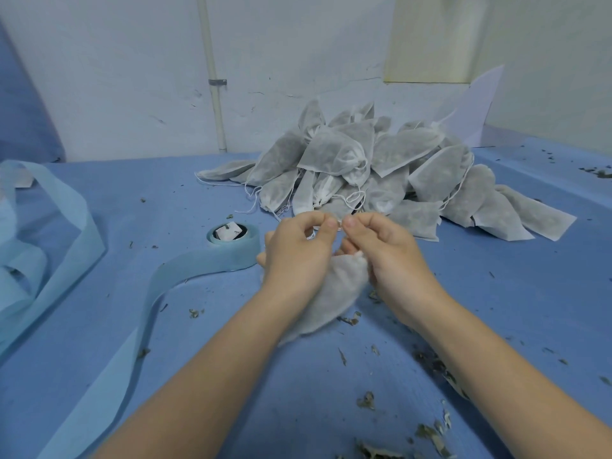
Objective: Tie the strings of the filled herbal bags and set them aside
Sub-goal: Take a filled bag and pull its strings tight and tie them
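A blue-covered bench (pixel 99 342) carries a heap of filled herbal bags (pixel 381 170) by the back wall, a loose light-blue fabric strip (pixel 145 313) running from its roll (pixel 233 238), and scattered herb crumbs (pixel 366 400). In front of the heap, one filled herbal bag (pixel 331 299) lies between the hands. The left hand (pixel 298 256) and right hand (pixel 387 256) each pinch its white string (pixel 340 226) between thumb and forefinger, fingertips almost meeting.

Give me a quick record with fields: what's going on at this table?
activity: tying a bag's string
left hand: pinches the string
right hand: pinches the string
bag: filled, between the hands
pile: many filled bags, behind the hands
roll: blue strip, partly unwound, left of the hands
table: blue cover, scattered herb bits
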Demonstrator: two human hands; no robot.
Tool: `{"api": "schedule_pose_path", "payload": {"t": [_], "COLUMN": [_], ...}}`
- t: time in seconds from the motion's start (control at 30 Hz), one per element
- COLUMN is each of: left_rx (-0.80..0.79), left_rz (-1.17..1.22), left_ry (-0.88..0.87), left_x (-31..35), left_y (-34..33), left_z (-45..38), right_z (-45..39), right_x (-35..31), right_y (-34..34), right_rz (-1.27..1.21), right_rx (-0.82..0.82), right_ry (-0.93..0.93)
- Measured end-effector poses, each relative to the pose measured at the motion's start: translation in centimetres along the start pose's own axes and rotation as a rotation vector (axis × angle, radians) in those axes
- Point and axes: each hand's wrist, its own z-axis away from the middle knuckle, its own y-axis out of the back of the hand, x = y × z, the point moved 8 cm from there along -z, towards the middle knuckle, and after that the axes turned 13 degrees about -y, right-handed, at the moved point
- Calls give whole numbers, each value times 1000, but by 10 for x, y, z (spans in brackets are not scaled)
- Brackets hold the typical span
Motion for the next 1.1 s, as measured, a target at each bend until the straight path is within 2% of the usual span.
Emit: {"api": "schedule_pose_path", "payload": {"t": [0.1,0.3,0.43,0.53,0.6,0.67,0.77,0.87,1.0,1.1], "left_rx": [32,148,138,74,47,24,-35,-105,-53,-49], "left_rz": [-20,-70,-50,-51,-37,59,476,807,795,830], "left_ry": [15,-3,-30,-73,-40,84,327,423,436,418], "left_x": [-1,-1,2,1,-6,-20,-36,-32,-37,-36], "left_y": [4,24,21,10,4,-3,-22,-40,-38,-32], "left_z": [-2,-11,-11,-5,1,9,18,23,22,19], "right_z": [-1,-2,0,0,-1,-3,-5,-8,-10,-12], "right_x": [-1,-12,-22,-24,-21,-17,-7,-1,-3,-11], "right_y": [6,13,19,33,41,47,57,65,64,53], "right_rz": [22,144,174,80,-51,-205,-406,-460,-294,-143], "right_rx": [61,128,175,269,329,380,464,520,487,353], "right_ry": [-23,62,128,137,111,86,50,34,47,88]}}
